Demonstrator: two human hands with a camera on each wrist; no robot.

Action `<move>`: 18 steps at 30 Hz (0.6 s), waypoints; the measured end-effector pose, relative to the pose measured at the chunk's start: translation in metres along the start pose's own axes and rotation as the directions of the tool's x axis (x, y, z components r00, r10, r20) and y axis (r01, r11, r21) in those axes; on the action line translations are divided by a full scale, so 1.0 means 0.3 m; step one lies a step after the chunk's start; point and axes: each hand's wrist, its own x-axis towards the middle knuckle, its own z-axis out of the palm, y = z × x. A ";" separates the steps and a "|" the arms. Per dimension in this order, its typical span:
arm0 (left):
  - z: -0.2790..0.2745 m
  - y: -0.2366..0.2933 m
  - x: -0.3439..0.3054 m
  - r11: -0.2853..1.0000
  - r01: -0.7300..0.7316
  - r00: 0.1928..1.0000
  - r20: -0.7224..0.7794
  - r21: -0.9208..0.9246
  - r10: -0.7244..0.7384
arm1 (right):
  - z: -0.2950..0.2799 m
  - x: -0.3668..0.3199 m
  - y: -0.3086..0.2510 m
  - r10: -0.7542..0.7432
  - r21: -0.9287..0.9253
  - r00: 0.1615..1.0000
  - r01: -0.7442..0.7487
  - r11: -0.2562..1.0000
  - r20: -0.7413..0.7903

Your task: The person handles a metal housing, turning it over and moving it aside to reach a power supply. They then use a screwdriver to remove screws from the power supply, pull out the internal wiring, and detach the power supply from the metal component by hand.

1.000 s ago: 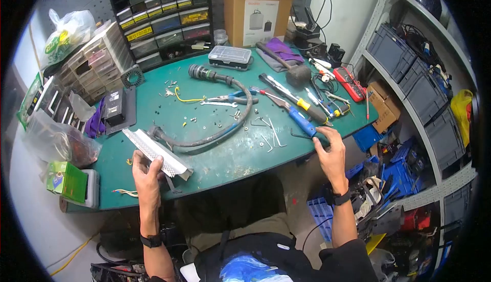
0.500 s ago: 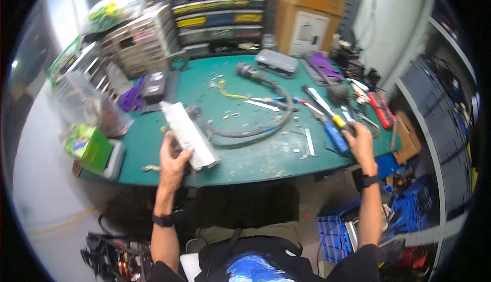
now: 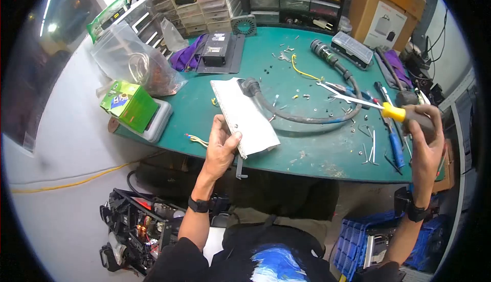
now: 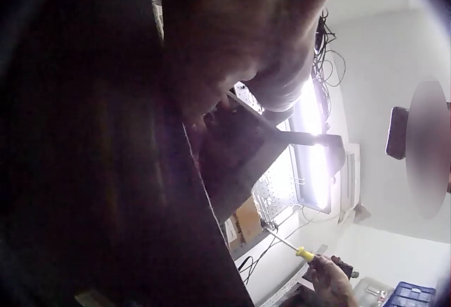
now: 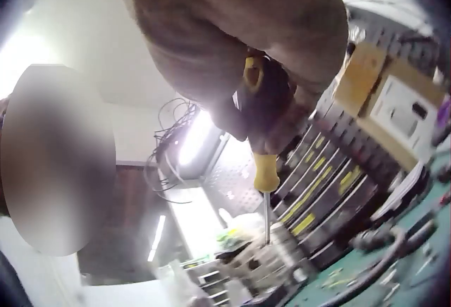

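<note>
In the head view my left hand (image 3: 221, 151) grips the lower left edge of a white metal piece (image 3: 244, 116), thumb on its face, over the front of the green table. A small grey bracket (image 3: 240, 168) hangs below that piece. My right hand (image 3: 425, 141) holds a screwdriver (image 3: 393, 112) by its dark and yellow handle, raised over the table's right side, with its shaft pointing left. The right wrist view shows the same screwdriver (image 5: 266, 173) under the curled fingers of my right hand (image 5: 239, 32). The left wrist view is mostly dark around my left hand (image 4: 246, 32).
A thick black cable (image 3: 307, 120) curves over the green table (image 3: 307, 151), its near end beside the white piece. Loose screws, hex keys (image 3: 373, 146) and pliers lie to its right. A green box (image 3: 130, 107) stands at the left, and blue crates (image 3: 353, 243) below the right edge.
My right hand has picked up the yellow-collared screwdriver from the table and raised it. The left hand still grips the white piece, now turned more face-up. The head view has swung left.
</note>
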 end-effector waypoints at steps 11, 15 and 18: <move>0.014 0.022 0.002 0.997 0.064 0.998 0.006 -0.047 -0.063 | 0.417 0.109 -0.104 -0.063 0.239 0.858 -0.071 0.968 0.510; 0.030 0.038 0.004 0.995 0.074 0.997 -0.008 -0.065 -0.075 | 0.433 0.125 -0.108 -0.050 0.209 0.843 -0.075 0.975 0.536; 0.030 0.039 0.002 0.994 0.081 0.997 -0.009 -0.070 -0.081 | 0.437 0.126 -0.099 -0.057 0.203 0.845 -0.062 0.977 0.532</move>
